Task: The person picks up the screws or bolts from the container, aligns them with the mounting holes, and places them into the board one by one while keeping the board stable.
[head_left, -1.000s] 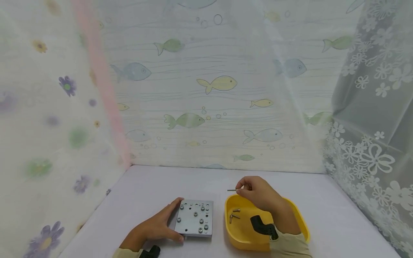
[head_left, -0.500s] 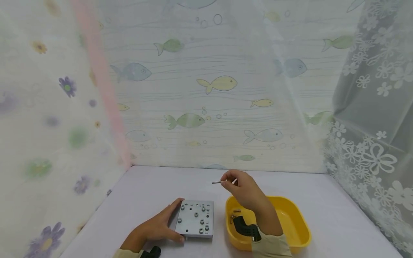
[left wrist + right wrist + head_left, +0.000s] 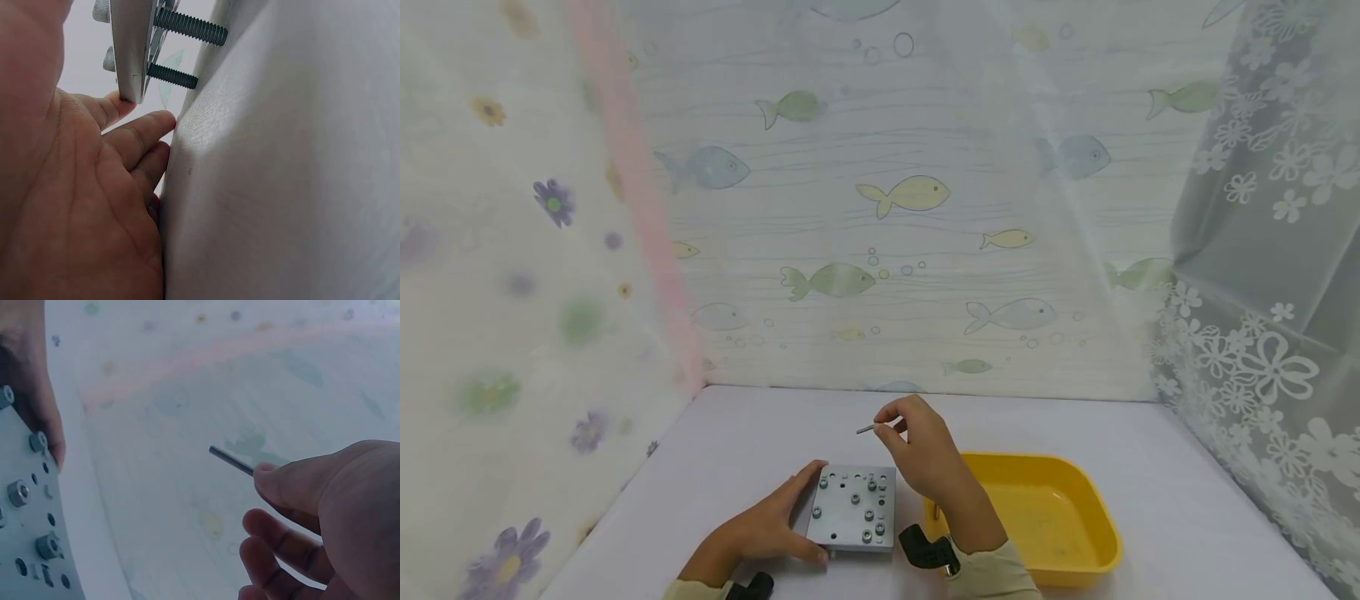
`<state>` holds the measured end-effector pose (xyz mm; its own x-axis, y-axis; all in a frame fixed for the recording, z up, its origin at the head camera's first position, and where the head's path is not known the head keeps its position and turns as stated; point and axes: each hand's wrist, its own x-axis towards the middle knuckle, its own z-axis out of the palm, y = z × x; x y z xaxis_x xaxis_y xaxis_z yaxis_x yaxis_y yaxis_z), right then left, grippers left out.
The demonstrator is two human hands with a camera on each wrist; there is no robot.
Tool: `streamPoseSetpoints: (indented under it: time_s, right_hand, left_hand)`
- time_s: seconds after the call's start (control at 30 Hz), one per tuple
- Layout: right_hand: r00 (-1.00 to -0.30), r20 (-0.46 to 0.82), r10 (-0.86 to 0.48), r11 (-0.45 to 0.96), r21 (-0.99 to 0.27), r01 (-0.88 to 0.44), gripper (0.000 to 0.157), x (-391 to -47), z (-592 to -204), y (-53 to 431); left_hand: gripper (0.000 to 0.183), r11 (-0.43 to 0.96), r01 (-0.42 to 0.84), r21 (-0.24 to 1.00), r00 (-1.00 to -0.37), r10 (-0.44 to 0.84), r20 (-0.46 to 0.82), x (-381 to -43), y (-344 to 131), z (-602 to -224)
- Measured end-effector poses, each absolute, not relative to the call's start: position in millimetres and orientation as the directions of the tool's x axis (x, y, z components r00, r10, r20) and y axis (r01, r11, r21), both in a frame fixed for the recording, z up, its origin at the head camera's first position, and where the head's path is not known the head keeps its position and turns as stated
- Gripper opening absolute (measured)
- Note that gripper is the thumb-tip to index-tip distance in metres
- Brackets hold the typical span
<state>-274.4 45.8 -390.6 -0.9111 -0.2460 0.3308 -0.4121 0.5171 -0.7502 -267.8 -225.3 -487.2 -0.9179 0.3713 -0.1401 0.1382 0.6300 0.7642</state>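
While the left hand [image 3: 767, 525] grips the metal plate [image 3: 839, 518] by its left edge, thumb and finger spread to the corners, the right hand [image 3: 917, 442] pinches a thin metal pin [image 3: 231, 460] above the desk [image 3: 745, 442], its free end jutting out leftward. A narrow gap separates the plate's right edge from the yellow tray [image 3: 1105, 508].

small workspace: table [image 3: 760, 433], fish-print curtain [image 3: 925, 258]

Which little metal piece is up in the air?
The thin metal rod pinched by the right hand; the bolts sit in the metal plate.
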Motion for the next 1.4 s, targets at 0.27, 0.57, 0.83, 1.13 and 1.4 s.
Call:
streamPoseSetpoints:
  time_s: [0.27,0.57,0.83,1.13,1.4]
  right_hand:
    - [-0.914,0.294,-0.28,0.554,-0.728,-0.404,0.006,-277,-407,27]
    - [-0.921,0.274,-0.275,0.583,-0.715,-0.387,0.005,-276,-415,17]
    - [-0.939,0.213,-0.271,0.623,-0.705,-0.34,0.004,-278,-419,11]
    - [-0.944,0.18,-0.275,0.67,-0.669,-0.322,0.007,-278,-425,5]
    - [-0.948,0.172,-0.267,0.687,-0.656,-0.313,0.006,-275,-428,0]
  left_hand:
    - [0.131,0.639,0.159,0.753,-0.918,0.377,-0.126,-268,-226,-488]
    - [0.133,0.644,0.174,0.745,-0.916,0.384,-0.117,-268,-228,-489]
    - [0.131,0.642,0.171,0.747,-0.914,0.386,-0.123,-268,-229,-489]
    - [0.129,0.625,0.168,0.762,-0.91,0.396,-0.124,-268,-230,-488]
    - [0.128,0.639,0.162,0.752,-0.912,0.387,-0.132,-270,-231,-490]
